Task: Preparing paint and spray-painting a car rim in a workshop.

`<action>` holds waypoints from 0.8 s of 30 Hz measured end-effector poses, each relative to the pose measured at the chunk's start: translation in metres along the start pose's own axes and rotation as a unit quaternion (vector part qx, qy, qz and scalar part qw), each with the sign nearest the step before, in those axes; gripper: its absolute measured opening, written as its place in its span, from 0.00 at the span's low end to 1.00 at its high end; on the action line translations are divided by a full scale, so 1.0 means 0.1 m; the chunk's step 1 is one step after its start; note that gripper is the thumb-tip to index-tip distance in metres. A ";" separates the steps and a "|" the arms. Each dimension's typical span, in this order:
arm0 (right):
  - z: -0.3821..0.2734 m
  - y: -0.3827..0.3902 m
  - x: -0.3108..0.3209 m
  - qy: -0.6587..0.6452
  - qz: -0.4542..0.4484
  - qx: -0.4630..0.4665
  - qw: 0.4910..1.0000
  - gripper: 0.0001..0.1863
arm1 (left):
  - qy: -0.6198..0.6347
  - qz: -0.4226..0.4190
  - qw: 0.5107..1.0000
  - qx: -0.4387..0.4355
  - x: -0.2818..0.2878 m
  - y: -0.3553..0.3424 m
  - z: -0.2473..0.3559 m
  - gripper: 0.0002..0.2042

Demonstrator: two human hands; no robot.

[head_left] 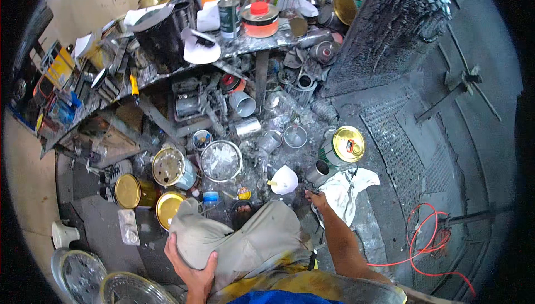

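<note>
My left hand [192, 266] rests on my left thigh, over the beige trousers [214, 237], its thumb spread from the fingers and nothing in it. To the right of my knees, my right hand [316, 199] has its fingers closed around a small dark part that I cannot make out. Directly beyond those fingers stands a grey metal cup [318, 172]; whether the dark part belongs to it is unclear. A crumpled white sheet [341, 195] lies beside the hand. Behind the cup is a green tin with a gold top [350, 144]. A white paper cone [285, 180] lies left of the cup.
Paint cans [168, 167], a white-rimmed bucket [222, 160] and a clear cup [295, 136] stand on the stained floor. Above them runs a cluttered bench [245, 44]. A dark, paint-crusted panel [384, 36] leans at the right. A red hose [426, 237] coils at the lower right.
</note>
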State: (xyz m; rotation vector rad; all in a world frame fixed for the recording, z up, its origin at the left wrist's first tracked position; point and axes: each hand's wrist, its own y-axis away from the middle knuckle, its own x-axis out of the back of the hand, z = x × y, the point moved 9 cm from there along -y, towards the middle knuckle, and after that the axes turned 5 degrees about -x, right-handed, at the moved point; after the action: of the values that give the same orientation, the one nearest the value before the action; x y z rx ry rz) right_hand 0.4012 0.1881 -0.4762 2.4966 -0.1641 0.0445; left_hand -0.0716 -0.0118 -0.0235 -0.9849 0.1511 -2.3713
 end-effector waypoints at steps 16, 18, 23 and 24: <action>0.08 0.11 0.04 0.064 0.026 -0.070 0.995 0.19 | -0.052 -0.130 0.990 -0.023 -0.08 -0.54 0.26 0.48; -0.01 0.11 -0.17 0.047 0.018 -0.042 0.998 0.19 | -0.131 -0.190 0.950 -0.210 -0.32 -0.65 0.53 0.41; -0.35 0.54 0.01 0.028 0.049 0.123 0.991 0.23 | 0.010 -0.303 0.933 -0.196 -0.77 -1.05 0.80 0.30; -0.38 0.71 0.00 0.023 0.066 0.107 0.992 0.23 | 0.015 -0.324 0.925 -0.198 -0.86 -1.08 0.84 0.30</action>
State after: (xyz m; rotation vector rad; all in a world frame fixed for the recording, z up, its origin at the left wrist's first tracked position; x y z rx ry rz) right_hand 0.3920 0.1540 -0.4034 2.6919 -0.3199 0.1837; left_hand -0.0146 0.1332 0.0171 -1.3454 0.3789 -3.0377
